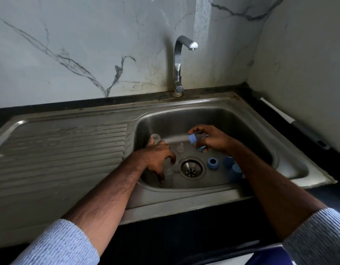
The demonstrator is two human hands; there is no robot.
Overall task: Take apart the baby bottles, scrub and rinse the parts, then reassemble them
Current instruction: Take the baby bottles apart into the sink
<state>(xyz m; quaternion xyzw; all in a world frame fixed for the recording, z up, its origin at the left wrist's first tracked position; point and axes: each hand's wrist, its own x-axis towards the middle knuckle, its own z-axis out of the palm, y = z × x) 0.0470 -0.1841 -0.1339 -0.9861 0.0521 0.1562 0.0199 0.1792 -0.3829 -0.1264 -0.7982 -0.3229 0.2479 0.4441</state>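
Both hands are down in the steel sink basin (218, 115). My left hand (157, 159) curls its fingers round a clear bottle body (168, 174) standing at the basin's front left. My right hand (213, 139) holds a blue screw ring (193, 139) with a clear part behind it, lifted above the basin floor. A clear teat (180, 148) stands behind the drain (192, 168). A clear cup-shaped part (155, 138) lies at the basin's left wall. A blue ring (212, 163) and blue caps (235, 170) sit right of the drain, partly hidden by my right forearm.
The faucet (179, 60) stands behind the basin with its spout turned right; no water runs. A ribbed steel drainboard (60, 148) stretches to the left. A long white-handled brush (291, 122) lies on the dark counter along the right wall.
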